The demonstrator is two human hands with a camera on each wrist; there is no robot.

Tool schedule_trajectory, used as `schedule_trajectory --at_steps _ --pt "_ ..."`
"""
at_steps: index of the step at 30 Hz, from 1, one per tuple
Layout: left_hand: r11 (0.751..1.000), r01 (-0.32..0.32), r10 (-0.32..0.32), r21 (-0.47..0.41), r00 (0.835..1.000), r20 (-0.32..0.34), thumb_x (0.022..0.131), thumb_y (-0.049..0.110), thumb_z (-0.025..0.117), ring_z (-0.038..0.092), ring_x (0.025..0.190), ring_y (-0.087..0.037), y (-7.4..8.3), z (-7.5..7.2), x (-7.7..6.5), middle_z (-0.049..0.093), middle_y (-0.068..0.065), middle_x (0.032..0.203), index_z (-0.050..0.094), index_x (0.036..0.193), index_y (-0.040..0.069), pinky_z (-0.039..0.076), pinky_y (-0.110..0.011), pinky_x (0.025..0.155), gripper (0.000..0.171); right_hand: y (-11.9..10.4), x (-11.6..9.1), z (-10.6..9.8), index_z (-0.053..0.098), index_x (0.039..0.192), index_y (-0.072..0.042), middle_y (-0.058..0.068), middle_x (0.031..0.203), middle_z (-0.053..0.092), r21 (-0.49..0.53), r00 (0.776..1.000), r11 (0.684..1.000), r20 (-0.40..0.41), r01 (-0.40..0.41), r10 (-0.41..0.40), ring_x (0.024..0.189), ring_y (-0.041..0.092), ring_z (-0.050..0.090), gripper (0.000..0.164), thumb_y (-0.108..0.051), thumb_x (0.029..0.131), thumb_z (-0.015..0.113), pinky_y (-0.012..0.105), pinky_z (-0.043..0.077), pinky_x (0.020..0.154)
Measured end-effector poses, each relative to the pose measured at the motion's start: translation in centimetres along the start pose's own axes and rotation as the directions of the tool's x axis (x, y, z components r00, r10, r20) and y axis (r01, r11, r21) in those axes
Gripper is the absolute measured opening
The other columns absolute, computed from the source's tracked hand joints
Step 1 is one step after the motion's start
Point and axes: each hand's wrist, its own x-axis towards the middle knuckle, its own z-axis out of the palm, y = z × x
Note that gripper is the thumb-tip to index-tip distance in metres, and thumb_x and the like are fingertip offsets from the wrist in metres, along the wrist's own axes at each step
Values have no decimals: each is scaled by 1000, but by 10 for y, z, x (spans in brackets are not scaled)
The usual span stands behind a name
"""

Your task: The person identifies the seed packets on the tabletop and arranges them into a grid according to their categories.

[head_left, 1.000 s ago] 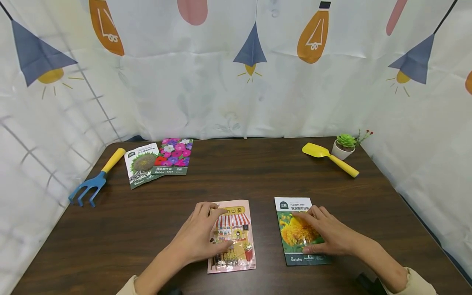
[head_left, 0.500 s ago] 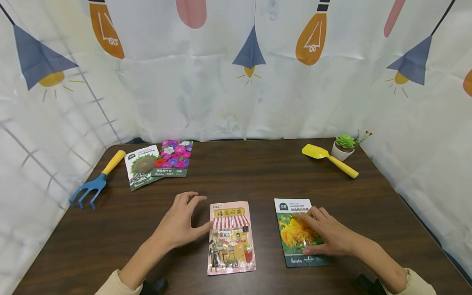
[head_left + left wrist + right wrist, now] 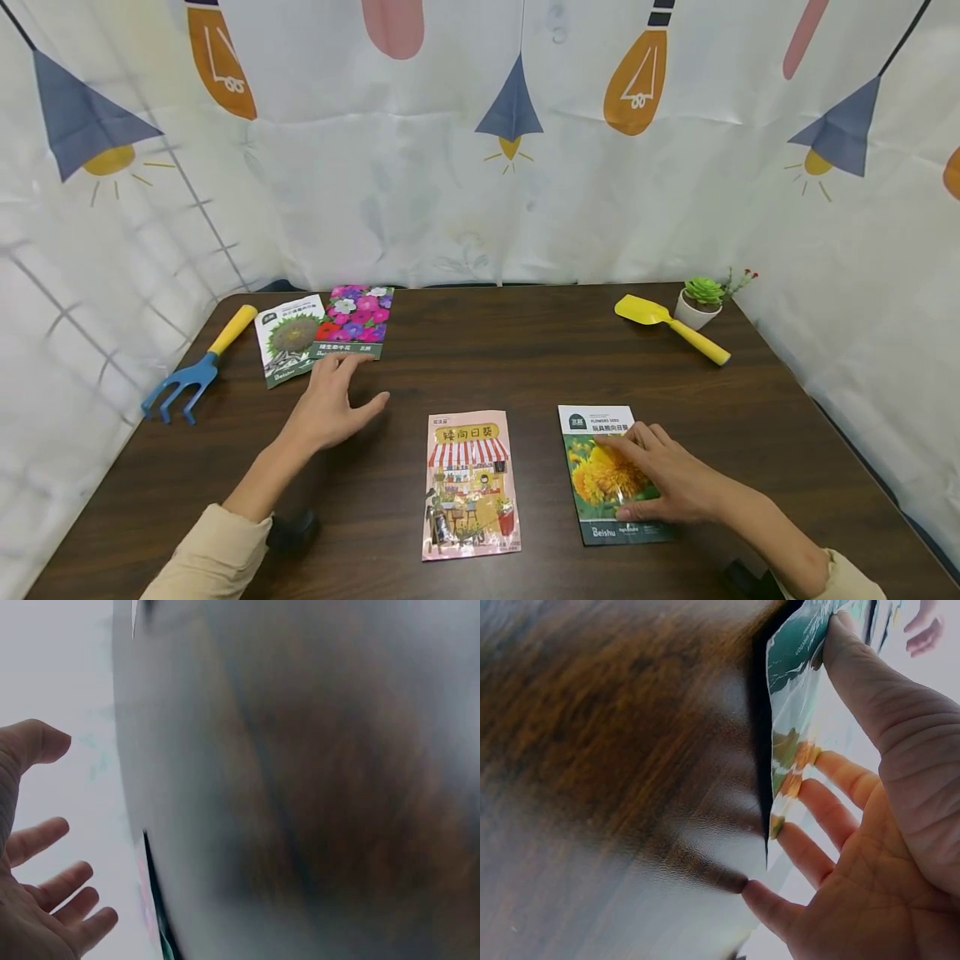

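Note:
My left hand (image 3: 327,408) reaches over the left of the table, fingers spread. Its fingertips overlap the lower edge of a seed packet with pink and purple flowers (image 3: 354,315). That packet partly covers a seed packet with a green spiky flower head (image 3: 291,335). My right hand (image 3: 669,477) rests on a seed packet with yellow flowers (image 3: 596,467), thumb and fingertips touching its face. In the right wrist view, the packet's edge (image 3: 789,712) stands out beneath the fingertips. Between the hands lies a pink seed packet (image 3: 471,492) with a striped awning picture.
A blue hand fork (image 3: 197,373) with a yellow handle lies at the left edge. At the back right, a yellow trowel (image 3: 671,323) lies beside a small potted succulent (image 3: 699,304). A patterned white curtain (image 3: 420,183) surrounds the dark wooden table (image 3: 510,350).
My left hand has let go of the pink packet and moved left and away from me, up to the pink and purple flower packet. The right hand has stayed on the yellow flower packet.

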Motion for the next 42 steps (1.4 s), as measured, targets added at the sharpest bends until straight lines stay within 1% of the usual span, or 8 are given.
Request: schedule_trajectory --at_steps 5,12,19,21,24,31,36,42 --pt "1000 24 -24 8 1000 4 91 27 76 41 123 -48 -13 -4 13 48 -32 131 53 139 -3 43 -68 97 61 0 0 0 45 153 -19 -7 114 43 -5 1000 1000 -2 3 -3 102 12 36 88 -71 85 67 31 39 80" --pt "1000 26 -26 15 1000 -1 92 26 74 39 123 -53 -28 -6 30 46 -36 134 50 140 -7 39 -69 98 62 1 0 1 45 152 -18 -8 113 43 2 1000 1000 -4 16 -16 100 10 35 88 -70 85 68 29 35 79" --pt "1000 24 -25 17 999 23 94 23 71 35 127 -55 -38 -6 48 42 -40 135 47 142 -7 32 -70 103 61 1 -2 0 44 153 -19 -8 114 43 2 1000 1000 5 7 -7 101 10 35 89 -71 85 67 29 36 79" --pt "1000 19 -19 17 999 29 95 23 71 34 128 -55 -42 -5 53 42 -40 135 47 142 -8 30 -70 104 61 2 -2 -1 43 154 -20 -8 114 43 2 1000 1000 6 3 -3 101 10 35 89 -71 85 67 29 35 79" --pt "999 31 -32 14 999 44 96 25 70 34 130 -55 -50 -6 61 42 -40 137 46 143 -9 28 -70 107 62 1 -2 0 44 154 -20 -8 114 43 -1 1000 1000 -3 7 -7 102 11 36 88 -71 85 67 30 37 80" --pt "998 61 -63 27 995 82 97 24 70 33 131 -57 -69 -9 69 42 -42 140 44 144 -9 25 -70 110 63 0 1 4 44 153 -19 -8 115 43 3 999 999 -21 41 -41 104 11 36 87 -70 86 67 31 39 81" --pt "998 50 -53 36 995 90 98 23 70 34 130 -57 -77 -8 77 43 -42 139 45 142 -10 25 -69 109 61 1 1 3 44 154 -20 -8 115 43 6 1000 1000 -10 26 -26 105 12 36 88 -70 85 68 33 40 81" --pt "999 4 -7 46 998 61 95 21 71 36 129 -60 -81 -6 90 47 -42 136 47 138 -13 22 -66 112 60 2 0 3 44 154 -21 -8 115 43 20 1000 1000 2 4 -4 104 13 36 88 -69 85 68 33 40 81"
